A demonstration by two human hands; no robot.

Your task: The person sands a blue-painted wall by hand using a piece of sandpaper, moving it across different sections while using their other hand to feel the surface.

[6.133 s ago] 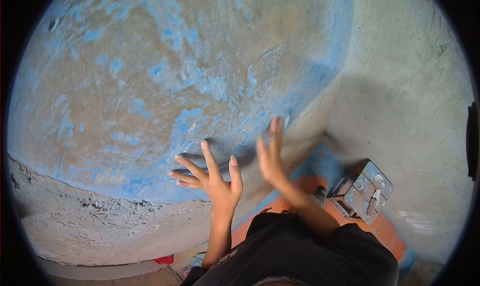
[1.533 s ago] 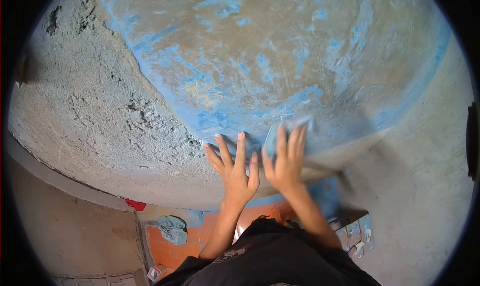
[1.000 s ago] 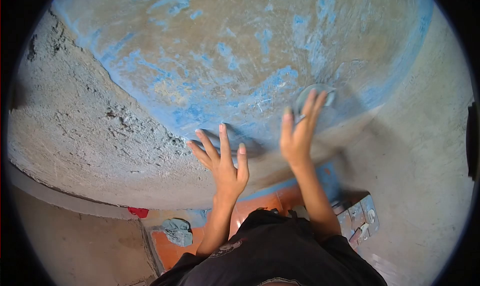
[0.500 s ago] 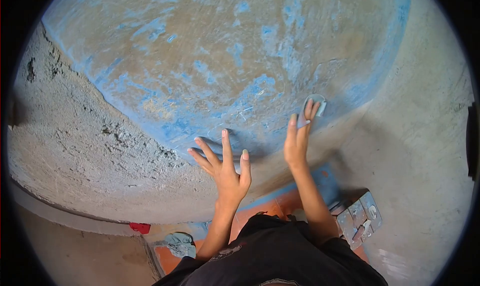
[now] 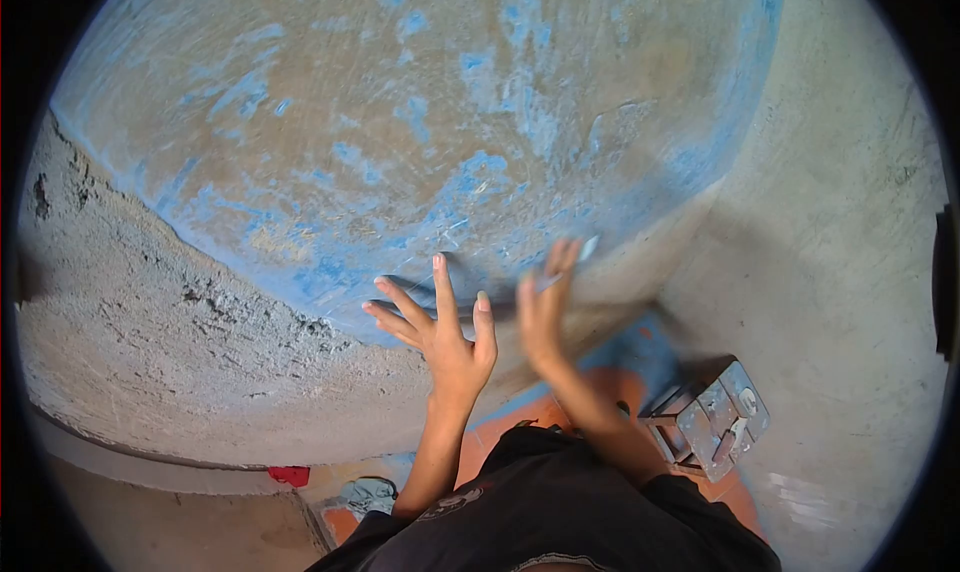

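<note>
My left hand (image 5: 447, 334) is raised with its palm forward and all five fingers spread wide, forearm reaching straight up from my body. My right hand (image 5: 541, 310) is beside it, blurred, its fingers held together and pointing upward.

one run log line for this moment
left hand: flat on blue wall, fingers spread | right hand: blurred, pressing small pad to wall | floor: metal box

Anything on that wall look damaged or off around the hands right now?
Yes. The blue paint is patchy, worn through to brown in places, and left of the left hand the rough grey plaster is bare, pitted and cracked. The right hand is blurred.
</note>
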